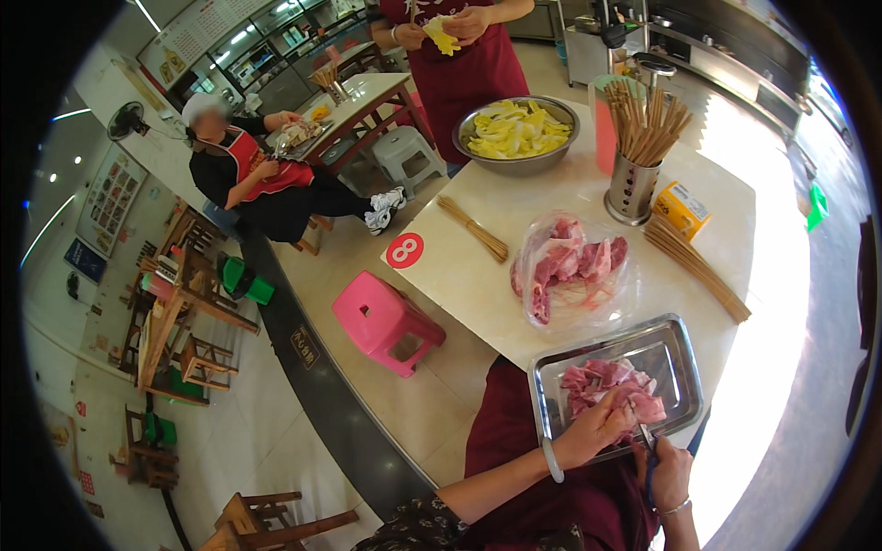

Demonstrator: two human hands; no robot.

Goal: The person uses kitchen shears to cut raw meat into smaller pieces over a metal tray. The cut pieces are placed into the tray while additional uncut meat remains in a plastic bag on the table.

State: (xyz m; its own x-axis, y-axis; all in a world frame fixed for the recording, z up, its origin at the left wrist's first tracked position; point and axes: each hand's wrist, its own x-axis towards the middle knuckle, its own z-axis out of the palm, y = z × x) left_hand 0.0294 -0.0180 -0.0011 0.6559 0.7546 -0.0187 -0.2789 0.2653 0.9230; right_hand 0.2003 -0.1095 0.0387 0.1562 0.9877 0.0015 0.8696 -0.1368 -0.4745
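My left hand (pixel 591 428), with a pale bangle at the wrist, grips a piece of raw meat (pixel 644 405) over a rectangular stainless steel tray (pixel 679 344). My right hand (pixel 672 475) holds scissors (pixel 648 441) with dark blue handles, their blades up against that meat. More cut raw meat (pixel 598 377) lies in the tray under and beyond my left hand. The tray sits at the near edge of the table. Beyond it, larger chunks of raw meat (pixel 568 251) rest on a clear plastic bag (pixel 620 296). The blade tips are hidden by the meat.
Bamboo skewers lie in a small bundle (pixel 475 229) and a larger one (pixel 696 268). A perforated steel holder (pixel 630 189) of chopsticks stands by a yellow packet (pixel 682 210). Behind is a steel bowl (pixel 517 165) of leaves. Two other people work nearby. A pink stool (pixel 372 317) stands left.
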